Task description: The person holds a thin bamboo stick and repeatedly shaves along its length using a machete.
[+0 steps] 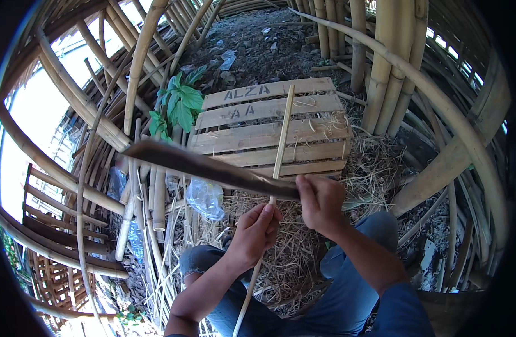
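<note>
Slatted wooden crate (244, 136) with pale, curled shavings (320, 124) on top.

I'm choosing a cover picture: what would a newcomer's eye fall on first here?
Probably the long dark blade, held in the right hand and reaching leftward across the middle of the view. Next comes the thin pale strip crossing it, gripped in the left hand just below the blade. Beyond them are the slatted wooden boards, with bright green leaves at their left.
</note>
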The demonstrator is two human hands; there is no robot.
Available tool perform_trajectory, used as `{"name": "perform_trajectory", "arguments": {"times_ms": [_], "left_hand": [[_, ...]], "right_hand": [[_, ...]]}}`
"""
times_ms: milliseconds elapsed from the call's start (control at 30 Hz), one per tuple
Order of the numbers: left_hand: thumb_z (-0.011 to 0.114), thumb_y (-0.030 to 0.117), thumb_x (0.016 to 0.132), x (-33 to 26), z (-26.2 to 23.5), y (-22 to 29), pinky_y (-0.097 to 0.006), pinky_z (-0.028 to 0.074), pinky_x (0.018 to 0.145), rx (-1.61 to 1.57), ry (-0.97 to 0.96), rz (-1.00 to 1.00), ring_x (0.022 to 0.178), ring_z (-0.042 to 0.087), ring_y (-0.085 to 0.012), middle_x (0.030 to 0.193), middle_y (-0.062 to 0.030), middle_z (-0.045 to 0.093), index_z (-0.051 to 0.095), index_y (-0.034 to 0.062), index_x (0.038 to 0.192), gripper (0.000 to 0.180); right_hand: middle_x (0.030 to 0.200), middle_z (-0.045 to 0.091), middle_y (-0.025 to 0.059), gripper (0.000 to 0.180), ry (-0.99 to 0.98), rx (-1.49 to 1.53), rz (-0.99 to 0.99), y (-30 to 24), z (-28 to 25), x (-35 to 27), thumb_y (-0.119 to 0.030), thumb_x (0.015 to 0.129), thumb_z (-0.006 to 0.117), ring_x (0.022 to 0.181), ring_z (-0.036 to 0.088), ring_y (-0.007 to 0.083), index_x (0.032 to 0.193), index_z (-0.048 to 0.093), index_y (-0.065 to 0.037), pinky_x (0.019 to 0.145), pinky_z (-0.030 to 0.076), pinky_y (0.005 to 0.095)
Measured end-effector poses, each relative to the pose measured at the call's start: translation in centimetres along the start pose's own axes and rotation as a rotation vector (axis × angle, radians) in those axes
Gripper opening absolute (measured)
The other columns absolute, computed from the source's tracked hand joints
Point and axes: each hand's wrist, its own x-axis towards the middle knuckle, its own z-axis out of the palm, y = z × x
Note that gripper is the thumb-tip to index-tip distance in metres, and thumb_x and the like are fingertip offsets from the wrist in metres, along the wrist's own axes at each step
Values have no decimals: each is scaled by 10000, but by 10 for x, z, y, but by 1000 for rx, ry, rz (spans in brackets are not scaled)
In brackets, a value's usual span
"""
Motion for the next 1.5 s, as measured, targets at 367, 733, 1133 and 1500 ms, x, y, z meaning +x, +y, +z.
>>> {"name": "perform_trajectory", "arguments": {"times_ms": [367,733,1133,1500], "left_hand": [[396,247,1025,-16,-1,-8,-206,283,446,313,150,141,505,337,-28,604,52,387,518,27,846,309],[386,253,1027,-25,3,-6,-207,299,451,323,153,171,506,351,-30,599,46,397,512,31,836,319],[382,274,1027,-41,3,-13,-220,249,392,209,90,91,422,307,-50,568,44,351,497,41,847,315],[382,255,1027,-65,-8,-18,-224,243,402,248,78,-19,435,318,-59,573,34,367,507,34,839,316]], "right_hand": [[541,541,98,193,165,-173,-429,3,15,8,-142,780,560,506,525,286,604,557,-62,534,369,401],[517,519,70,182,300,-202,-536,12,12,22,-139,734,553,480,504,258,567,507,-80,522,360,387],[521,553,113,200,504,-331,-500,42,-14,54,-164,779,541,435,537,288,616,587,-58,464,400,369],[596,614,157,263,518,-489,-20,76,-42,77,-240,796,503,554,618,345,709,676,-62,544,498,414]]}}
